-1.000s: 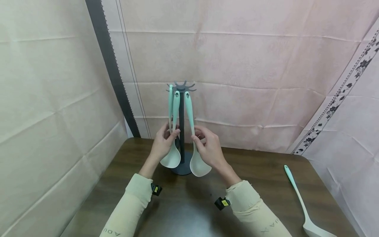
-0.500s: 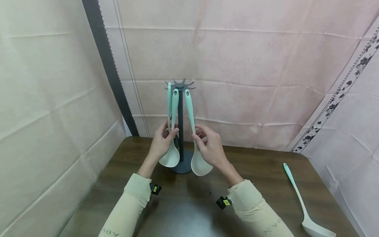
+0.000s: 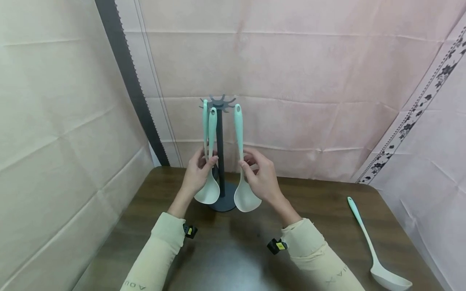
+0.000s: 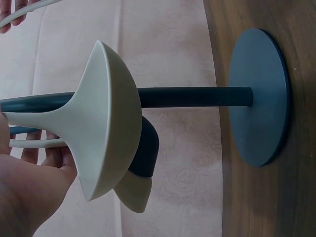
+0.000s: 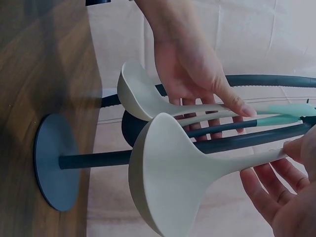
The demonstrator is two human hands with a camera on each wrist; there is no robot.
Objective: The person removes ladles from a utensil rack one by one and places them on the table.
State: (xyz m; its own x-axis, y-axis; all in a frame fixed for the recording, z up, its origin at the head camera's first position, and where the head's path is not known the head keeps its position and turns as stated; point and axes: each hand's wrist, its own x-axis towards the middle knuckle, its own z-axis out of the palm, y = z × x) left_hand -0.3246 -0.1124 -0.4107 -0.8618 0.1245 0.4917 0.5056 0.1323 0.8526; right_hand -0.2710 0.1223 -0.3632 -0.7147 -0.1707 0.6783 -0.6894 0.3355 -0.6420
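Observation:
A dark blue utensil stand with a hooked crown stands on the table. My right hand pinches the pale neck of a mint-handled ladle; the handle's top sits just right of the hooks. To the left of the post, my left hand has its thumb on the neck of another ladle, with fingers behind it. That ladle hangs at the stand beside a second mint handle. Behind the left ladle, the left wrist view shows a dark utensil head and part of a pale one.
Another mint-handled ladle lies on the right side of the brown wooden table. The stand's round base rests near the table's back edge. Pale cloth hangs behind and at both sides.
The ladle in my right hand has shifted right and slightly up, its handle top moving away from the stand's hooks. My left hand keeps its hold on the other ladle.

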